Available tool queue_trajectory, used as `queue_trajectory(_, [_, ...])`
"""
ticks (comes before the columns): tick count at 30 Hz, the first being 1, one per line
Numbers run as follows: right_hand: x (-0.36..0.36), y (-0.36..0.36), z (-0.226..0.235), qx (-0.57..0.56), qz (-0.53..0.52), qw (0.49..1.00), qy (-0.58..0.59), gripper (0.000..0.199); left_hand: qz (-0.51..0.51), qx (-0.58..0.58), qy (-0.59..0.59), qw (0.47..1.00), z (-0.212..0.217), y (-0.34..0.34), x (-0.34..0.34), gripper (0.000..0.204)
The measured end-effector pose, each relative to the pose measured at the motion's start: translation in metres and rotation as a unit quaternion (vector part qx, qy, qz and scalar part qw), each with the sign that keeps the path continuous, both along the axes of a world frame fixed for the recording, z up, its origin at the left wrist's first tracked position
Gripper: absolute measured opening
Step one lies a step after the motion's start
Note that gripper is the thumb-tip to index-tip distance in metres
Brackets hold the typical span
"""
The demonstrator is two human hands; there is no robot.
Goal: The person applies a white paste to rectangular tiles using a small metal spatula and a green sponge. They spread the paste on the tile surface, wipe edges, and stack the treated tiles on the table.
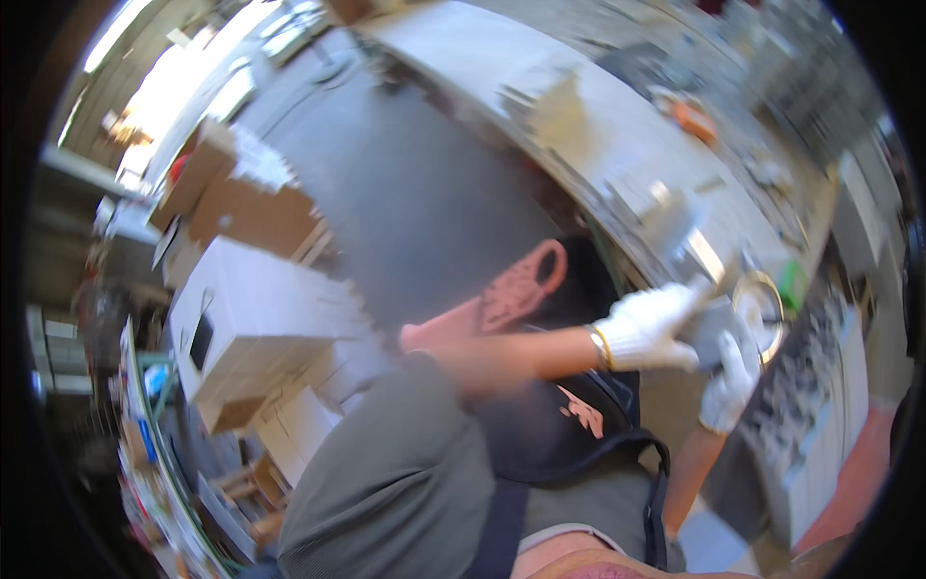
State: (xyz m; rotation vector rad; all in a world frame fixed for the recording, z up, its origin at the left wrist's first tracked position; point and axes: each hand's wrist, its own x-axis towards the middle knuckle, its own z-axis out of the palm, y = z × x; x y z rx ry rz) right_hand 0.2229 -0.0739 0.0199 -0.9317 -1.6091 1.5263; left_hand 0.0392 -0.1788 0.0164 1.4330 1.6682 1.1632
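Both of my hands wear white knit gloves and meet at the right of the head view, beside the long work table (627, 106). My left hand (646, 328) is closed around a grey, flat-sided piece (712, 331), thumb on one side and fingers on the other. From the near side, my right hand (730, 388) grips the same piece with its fingers against its edge. Motion blur keeps me from telling its exact kind. Just beyond it lie a pale round ring (760, 311) and a green object (793, 285).
Many small grey parts fill a white-sided bin (801, 386) at the right. An orange object (694, 122) and blurred metal pieces lie on the table. A pink plastic chair (521, 285) is near my left arm. White boxes (256, 299) and brown cardboard (253, 217) are stacked at the left.
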Motion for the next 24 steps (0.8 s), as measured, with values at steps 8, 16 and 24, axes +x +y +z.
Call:
queue_trajectory(8, [0.006,-0.015,-0.017,-0.021,-0.033,0.999,-0.018,0.034,-0.084,-0.172,-0.428,0.883,-0.021,-0.022,0.0,0.045])
queue_trajectory(16, [0.005,-0.009,-0.017,-0.053,-0.066,0.996,-0.017,0.035,-0.082,-0.185,-0.446,0.872,-0.04,-0.022,0.014,0.045])
queue_trajectory(24, [0.003,-0.006,-0.026,0.058,-0.041,0.986,-0.153,0.039,-0.098,-0.17,-0.42,0.886,-0.035,-0.026,0.019,0.049])
